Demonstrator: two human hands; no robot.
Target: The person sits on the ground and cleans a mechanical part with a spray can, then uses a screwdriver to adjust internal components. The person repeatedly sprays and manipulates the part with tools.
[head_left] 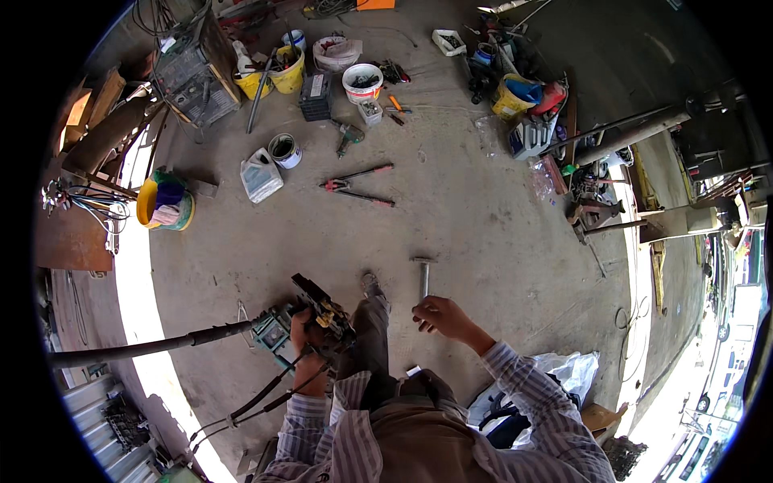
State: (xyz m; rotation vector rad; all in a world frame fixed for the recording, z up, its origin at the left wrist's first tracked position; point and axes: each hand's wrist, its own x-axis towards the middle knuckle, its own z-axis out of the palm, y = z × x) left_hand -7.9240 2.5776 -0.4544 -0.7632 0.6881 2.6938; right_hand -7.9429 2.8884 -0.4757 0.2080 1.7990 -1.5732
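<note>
While the left hand [301,332] holds a dark mechanism [326,312], the hammer [424,278] runs straight up-frame from the nearer, half-curled right hand [443,316], whose grip is unclear.

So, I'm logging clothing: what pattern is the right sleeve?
Right sleeve: greyish and white stripes; head view.

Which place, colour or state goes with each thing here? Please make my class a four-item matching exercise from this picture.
Column one:
1. Left hand
2. Bolt cutters
3. Jug
4. Drill

Column two:
A. White, beside a round tub
B. Mainly green, lying on the floor
C. Gripping a metal mechanism
D. Partly red, long handles spread apart

Right pairs: 1-C, 2-D, 3-A, 4-B
</note>
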